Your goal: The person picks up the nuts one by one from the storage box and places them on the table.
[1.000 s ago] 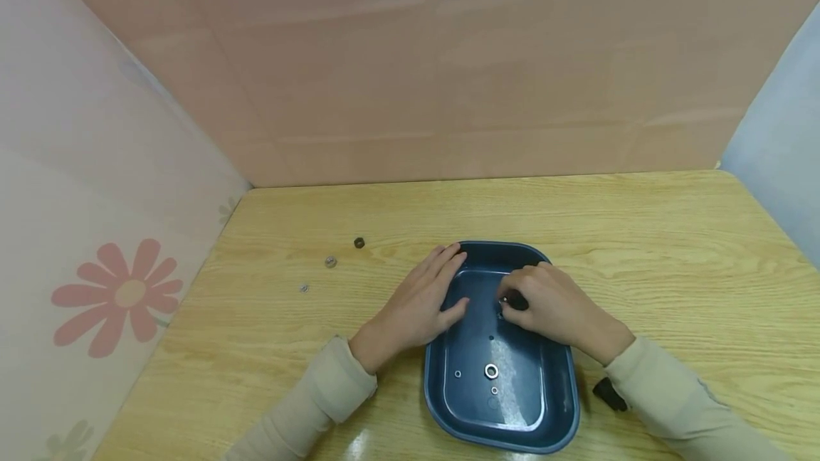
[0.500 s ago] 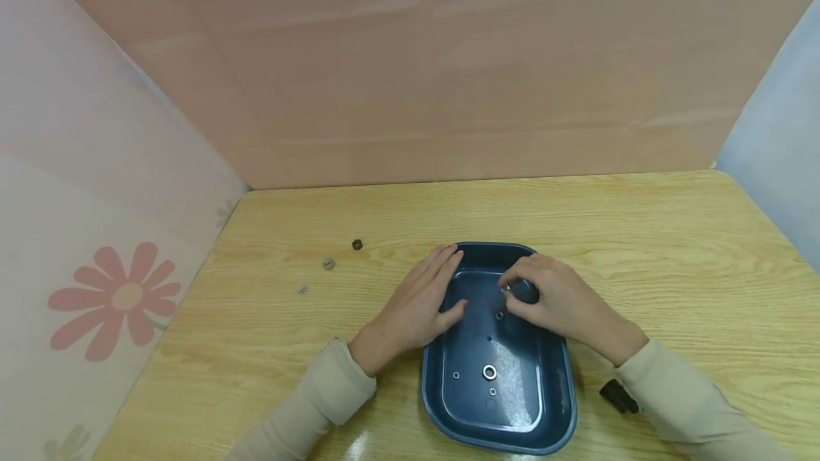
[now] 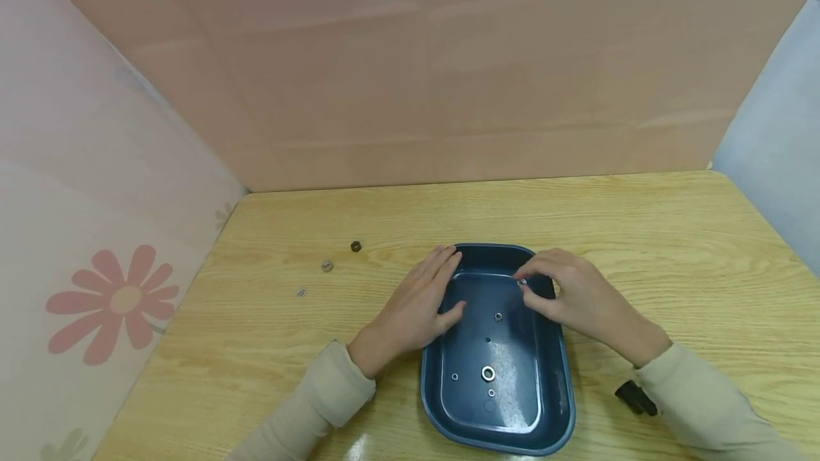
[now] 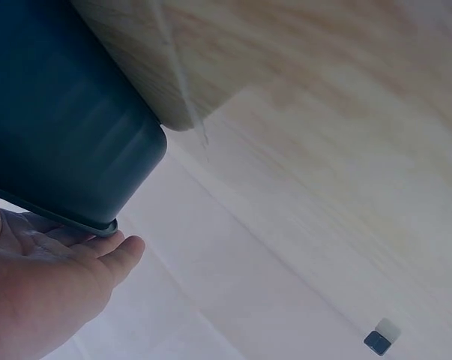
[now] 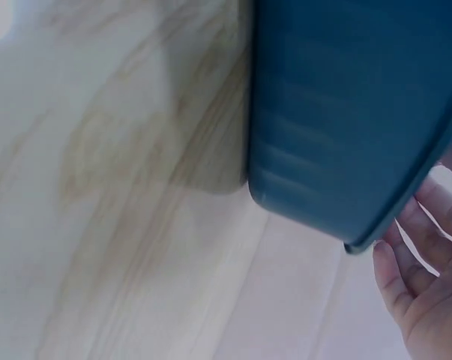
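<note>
A deep blue plastic tray [image 3: 429,397] stands on the table in front of me. My left hand [image 3: 419,297] lies with fairly straight fingers over its left rim, thumb reaching inside. Over the tray's far right part, my right hand [image 3: 576,297] pinches a small shiny metal nut [image 3: 522,282] between thumb and forefinger. On the tray floor lie a large ring-like nut [image 3: 488,373] and smaller nuts, one [image 3: 498,316] below the right fingertips, others [image 3: 455,377] nearer the front. Both wrist views show the tray's outer wall [image 5: 338,135], with the pinched nut hidden.
Left of the tray, three pieces sit on the wooden table [image 3: 256,347]: a dark hex nut [image 3: 356,246], a silver nut [image 3: 327,266] and a smaller silver piece [image 3: 301,293]. A black object [image 3: 636,398] shows by the right sleeve. Walls border the table behind and at both sides.
My right hand has moved up and to the right from the tray floor with the pinched nut, uncovering another small nut there. The left hand has stayed on the rim.
</note>
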A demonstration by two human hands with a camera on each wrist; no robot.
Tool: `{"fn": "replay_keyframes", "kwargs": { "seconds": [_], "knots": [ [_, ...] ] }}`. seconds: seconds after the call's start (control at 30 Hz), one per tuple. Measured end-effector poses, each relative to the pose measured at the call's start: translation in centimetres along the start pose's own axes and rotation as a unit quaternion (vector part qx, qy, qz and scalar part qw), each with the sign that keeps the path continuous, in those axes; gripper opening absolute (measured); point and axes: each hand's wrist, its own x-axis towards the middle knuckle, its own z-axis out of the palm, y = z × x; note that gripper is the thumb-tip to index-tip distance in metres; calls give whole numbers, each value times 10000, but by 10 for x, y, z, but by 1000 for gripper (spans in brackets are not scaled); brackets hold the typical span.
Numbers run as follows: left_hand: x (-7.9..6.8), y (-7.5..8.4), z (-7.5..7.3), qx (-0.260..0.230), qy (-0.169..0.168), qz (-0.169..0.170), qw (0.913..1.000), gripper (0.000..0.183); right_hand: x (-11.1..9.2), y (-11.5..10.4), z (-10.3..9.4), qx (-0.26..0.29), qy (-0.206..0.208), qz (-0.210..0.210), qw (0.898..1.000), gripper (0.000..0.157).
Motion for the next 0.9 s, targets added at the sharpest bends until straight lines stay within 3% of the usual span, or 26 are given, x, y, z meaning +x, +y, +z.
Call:
{"fn": "replay_keyframes", "kwargs": {
  "seconds": [0.43,0.67,0.9],
  "knots": [
    [0,1,-1,-11,57,57,10000,74,-10,24,-20,-132,804,-332,9961,27],
    [0,0,0,-17,35,19,10000,74,-17,38,-27,-345,896,-93,9953,26],
    [0,1,-2,-8,52,41,10000,74,-26,51,-31,-628,680,376,9950,24]
  ]
}}
